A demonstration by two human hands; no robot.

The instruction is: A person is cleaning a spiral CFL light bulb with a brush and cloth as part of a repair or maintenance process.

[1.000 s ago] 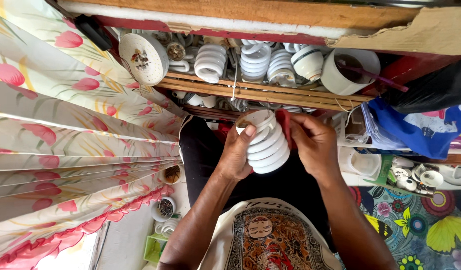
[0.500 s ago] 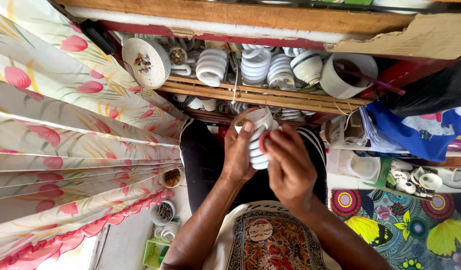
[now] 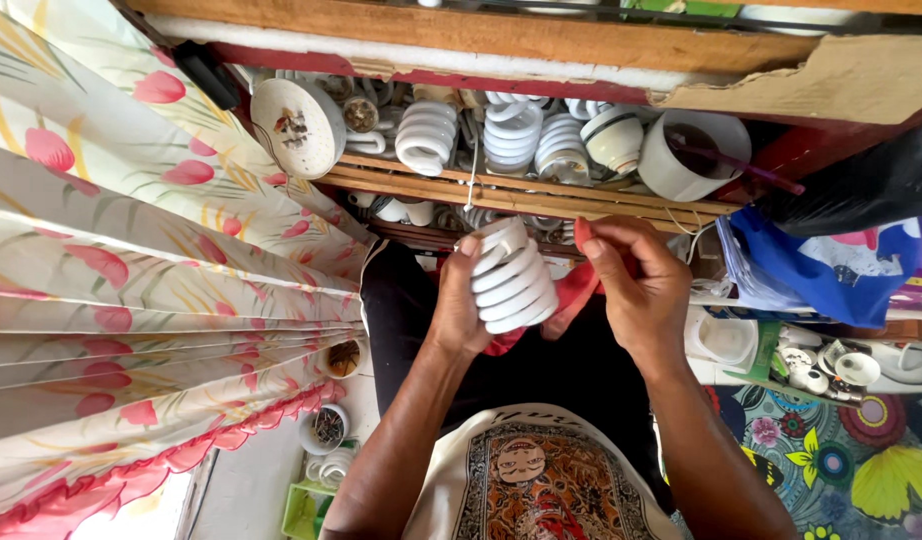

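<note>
Half a second earlier my right hand (image 3: 636,290) had sat over the white spiral fluorescent bulb (image 3: 506,275) and hidden most of it; now it had drawn off to the right and the coils showed plainly again. My left hand (image 3: 459,310) was wrapped around the bulb's left side, fingers curled closed on it, holding it up over my lap in front of the black trousers (image 3: 571,370). The right hand's fingers were bent inward and pinched on a red cloth (image 3: 571,290) that ran down behind and beneath the bulb. I could not tell whether they also touched the glass.

As far as I could judge, the wiping was partway through: the coils looked white and fairly clean on the side I saw, but the far side was hidden. Beyond the hands, more white spiral bulbs (image 3: 511,135) lay on the wooden slatted shelf (image 3: 541,195), beside a round white lamp base (image 3: 299,125), and the floral pink curtain (image 3: 131,280) hung on my left.
</note>
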